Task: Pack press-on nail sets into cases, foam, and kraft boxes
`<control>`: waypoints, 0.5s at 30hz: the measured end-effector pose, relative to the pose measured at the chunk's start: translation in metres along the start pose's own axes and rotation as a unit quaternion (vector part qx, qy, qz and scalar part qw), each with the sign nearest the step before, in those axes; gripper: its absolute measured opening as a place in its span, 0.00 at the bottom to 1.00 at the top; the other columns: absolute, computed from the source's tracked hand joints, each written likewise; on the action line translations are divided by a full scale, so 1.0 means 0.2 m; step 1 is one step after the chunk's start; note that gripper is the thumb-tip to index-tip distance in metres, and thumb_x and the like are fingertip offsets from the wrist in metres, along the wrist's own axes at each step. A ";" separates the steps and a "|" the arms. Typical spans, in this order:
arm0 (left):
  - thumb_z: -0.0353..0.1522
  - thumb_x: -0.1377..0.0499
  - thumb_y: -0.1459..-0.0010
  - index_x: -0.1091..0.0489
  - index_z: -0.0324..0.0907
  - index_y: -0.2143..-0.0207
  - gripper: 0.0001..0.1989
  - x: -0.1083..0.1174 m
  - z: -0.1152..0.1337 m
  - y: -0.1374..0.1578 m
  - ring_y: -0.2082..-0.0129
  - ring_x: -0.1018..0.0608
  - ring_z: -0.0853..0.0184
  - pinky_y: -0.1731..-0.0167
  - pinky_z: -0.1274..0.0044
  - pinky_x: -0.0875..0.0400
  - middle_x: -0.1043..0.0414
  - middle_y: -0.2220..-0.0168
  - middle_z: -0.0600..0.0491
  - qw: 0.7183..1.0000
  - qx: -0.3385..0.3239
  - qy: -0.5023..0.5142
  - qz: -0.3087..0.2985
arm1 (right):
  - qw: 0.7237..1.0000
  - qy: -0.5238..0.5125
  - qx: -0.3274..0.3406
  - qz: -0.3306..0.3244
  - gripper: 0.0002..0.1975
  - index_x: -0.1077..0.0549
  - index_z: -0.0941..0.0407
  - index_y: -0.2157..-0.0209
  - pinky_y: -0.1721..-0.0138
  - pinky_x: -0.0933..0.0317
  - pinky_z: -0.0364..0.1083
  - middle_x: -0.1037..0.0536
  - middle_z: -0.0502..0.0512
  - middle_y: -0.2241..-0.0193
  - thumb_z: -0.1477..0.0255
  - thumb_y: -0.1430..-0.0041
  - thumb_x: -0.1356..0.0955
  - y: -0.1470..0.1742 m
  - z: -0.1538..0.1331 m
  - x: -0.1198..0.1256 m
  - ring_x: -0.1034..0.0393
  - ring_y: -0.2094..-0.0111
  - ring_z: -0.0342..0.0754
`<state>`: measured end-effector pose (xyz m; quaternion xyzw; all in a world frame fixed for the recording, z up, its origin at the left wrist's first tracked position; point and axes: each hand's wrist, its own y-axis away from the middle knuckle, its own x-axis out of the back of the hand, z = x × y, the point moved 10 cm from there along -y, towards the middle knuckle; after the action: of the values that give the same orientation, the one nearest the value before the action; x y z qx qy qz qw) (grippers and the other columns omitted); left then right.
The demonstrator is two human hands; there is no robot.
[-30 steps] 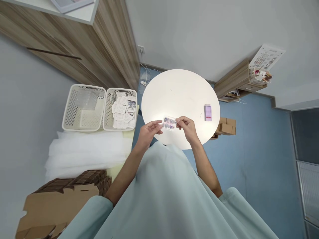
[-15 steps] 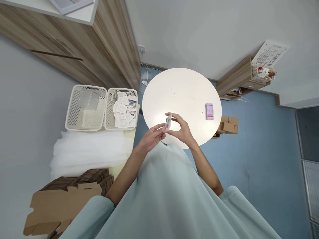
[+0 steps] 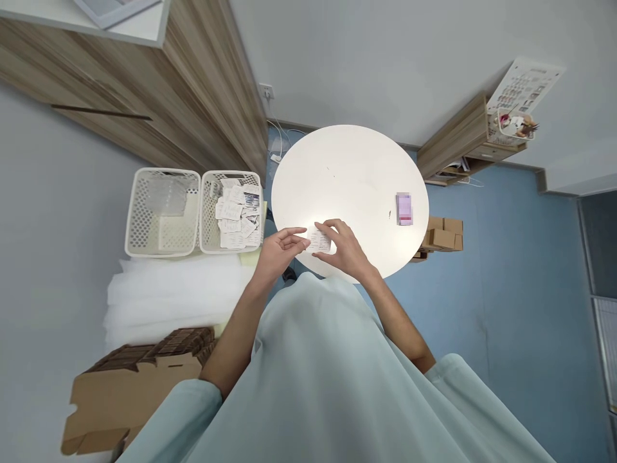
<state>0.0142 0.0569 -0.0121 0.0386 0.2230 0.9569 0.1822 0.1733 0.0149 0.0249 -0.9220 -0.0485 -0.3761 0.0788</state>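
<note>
A small white card (image 3: 319, 240) with lines of print faces up at me above the near part of the round white table (image 3: 357, 164). My right hand (image 3: 346, 251) holds it by its edges, thumb at the near side and fingers at the far side. On the left, my left hand (image 3: 282, 253) pinches the card's left edge at the thumb, its other fingers reaching out beside it. A purple box-like item (image 3: 404, 209), partly blurred, lies toward the table's right edge.
To my left stand a white basket (image 3: 231, 249) of similar cards and another basket (image 3: 164, 252) with clear plastic packaging. White sheet material (image 3: 178, 292) and flattened cardboard boxes (image 3: 139, 392) lie nearer. Brown boxes (image 3: 443, 236) sit beyond the table's right edge.
The card was tilted nearly edge-on and now lies turned with its printed face up toward me. My left hand has shifted left and slightly up. The view has moved a little.
</note>
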 end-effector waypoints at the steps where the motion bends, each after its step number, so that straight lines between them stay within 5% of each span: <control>1: 0.52 0.24 0.52 0.20 0.42 0.49 0.33 0.00 -0.01 0.00 0.59 0.17 0.58 0.50 0.64 0.24 0.17 0.64 0.49 1.000 0.003 -0.003 0.000 | 1.000 0.005 0.000 -0.004 0.38 0.35 0.45 0.28 0.43 0.31 0.62 0.28 0.62 0.43 0.69 0.36 0.22 0.00 0.00 -0.01 0.31 0.42 0.61; 9: 0.51 0.25 0.49 0.20 0.42 0.46 0.34 0.01 -0.10 -0.02 0.54 0.17 0.56 0.46 0.64 0.24 0.16 0.57 0.46 0.998 0.036 0.041 -0.039 | 1.000 -0.016 -0.016 -0.008 0.37 0.32 0.43 0.30 0.38 0.33 0.64 0.29 0.61 0.40 0.67 0.38 0.21 -0.01 0.02 -0.03 0.34 0.38 0.62; 15: 0.52 0.28 0.42 0.20 0.44 0.43 0.31 -0.01 -0.25 -0.04 0.42 0.20 0.54 0.42 0.64 0.26 0.20 0.42 0.41 0.978 0.092 0.147 -0.112 | 0.981 -0.187 -0.059 -0.008 0.33 0.32 0.45 0.33 0.33 0.37 0.62 0.27 0.59 0.37 0.59 0.35 0.23 -0.04 0.00 -0.06 0.33 0.35 0.59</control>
<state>0.0117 0.0429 -0.0605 -0.1108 0.3376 0.9009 0.2494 0.1633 0.0234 0.0168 -0.9786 -0.0475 -0.2000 0.0114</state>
